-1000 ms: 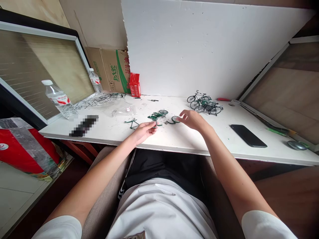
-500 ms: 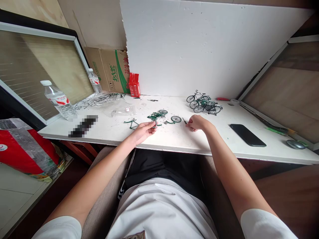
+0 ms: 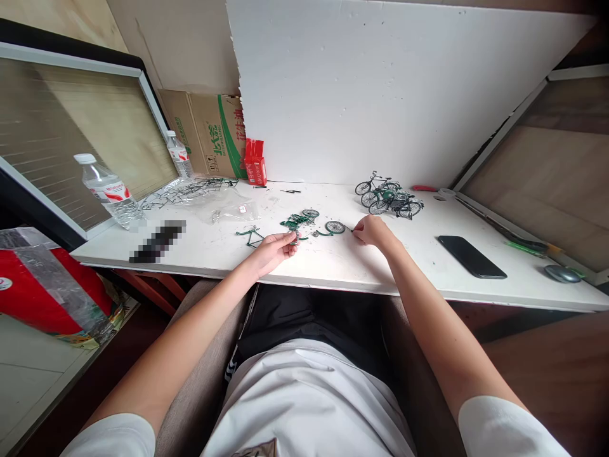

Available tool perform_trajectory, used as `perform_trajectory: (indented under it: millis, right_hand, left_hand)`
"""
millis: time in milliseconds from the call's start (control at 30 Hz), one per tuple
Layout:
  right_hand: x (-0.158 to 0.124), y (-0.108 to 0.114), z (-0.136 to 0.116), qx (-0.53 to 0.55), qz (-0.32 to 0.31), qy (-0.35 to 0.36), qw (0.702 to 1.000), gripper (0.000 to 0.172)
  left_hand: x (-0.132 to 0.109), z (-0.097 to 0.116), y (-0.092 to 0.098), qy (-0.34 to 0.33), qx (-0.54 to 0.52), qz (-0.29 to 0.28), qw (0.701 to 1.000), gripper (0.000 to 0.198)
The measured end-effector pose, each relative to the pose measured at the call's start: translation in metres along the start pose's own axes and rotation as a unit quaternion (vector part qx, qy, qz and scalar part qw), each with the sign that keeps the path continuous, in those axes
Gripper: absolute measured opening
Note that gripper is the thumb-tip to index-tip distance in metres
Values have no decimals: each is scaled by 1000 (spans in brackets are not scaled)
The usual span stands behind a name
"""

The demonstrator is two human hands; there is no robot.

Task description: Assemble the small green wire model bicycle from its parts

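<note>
My left hand point(image 3: 277, 252) pinches a small green part point(image 3: 295, 238) between thumb and fingers, over the front half of the white table. My right hand point(image 3: 368, 231) rests on the table with its fingers closed on a thin dark tool, of which only the tip shows. Between the hands lies a spoked wheel point(image 3: 335, 227) with a green curved piece point(image 3: 323, 233) beside it. Several green parts point(image 3: 294, 222) and another wheel point(image 3: 311, 213) lie just beyond my left hand. A green bicycle frame point(image 3: 251, 237) is left of them.
Several finished model bicycles point(image 3: 390, 197) stand at the back right. A black phone point(image 3: 471, 256) and a mouse point(image 3: 561, 273) lie to the right. Leftward are plastic bags point(image 3: 233, 211), black part frames point(image 3: 190, 190), two water bottles point(image 3: 111, 192), a carton point(image 3: 209, 136) and a red box point(image 3: 255, 166).
My right hand has closed over the thin dark tool, which showed more of its length before, and has shifted slightly up and left. My left hand has hardly moved.
</note>
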State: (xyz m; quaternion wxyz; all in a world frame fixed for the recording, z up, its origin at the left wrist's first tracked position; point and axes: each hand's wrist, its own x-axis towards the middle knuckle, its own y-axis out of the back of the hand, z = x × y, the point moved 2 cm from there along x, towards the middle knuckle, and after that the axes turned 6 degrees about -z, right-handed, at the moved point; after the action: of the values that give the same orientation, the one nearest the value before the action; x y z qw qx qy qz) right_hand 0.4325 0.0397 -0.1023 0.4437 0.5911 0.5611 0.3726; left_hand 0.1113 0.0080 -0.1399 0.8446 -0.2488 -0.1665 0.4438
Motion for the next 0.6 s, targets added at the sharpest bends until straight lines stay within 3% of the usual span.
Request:
perform_trajectory:
  millis: [167,333,433,467,533,600]
  right_hand:
    - [-4,1,-6,58,26,-7,998,6]
    - [-10,-1,-31,217,1,80,973,27]
    - [-19,-8,-54,290,-26,131,948,23]
    - [-23,-11,-63,319,-45,148,935,18]
    - [-33,-20,-80,438,-114,174,875,14]
    - [-43,-28,-94,489,-159,178,839,29]
  left_hand:
    - [1,-1,3,1,2,-2,1000,33]
    - [2,-2,3,5,0,-4,1000,33]
    - [2,-2,3,6,3,-5,1000,33]
    - [1,-2,3,6,6,-5,1000,32]
    - [1,-2,3,5,12,-9,1000,31]
    - [1,-2,2,0,19,-16,1000,29]
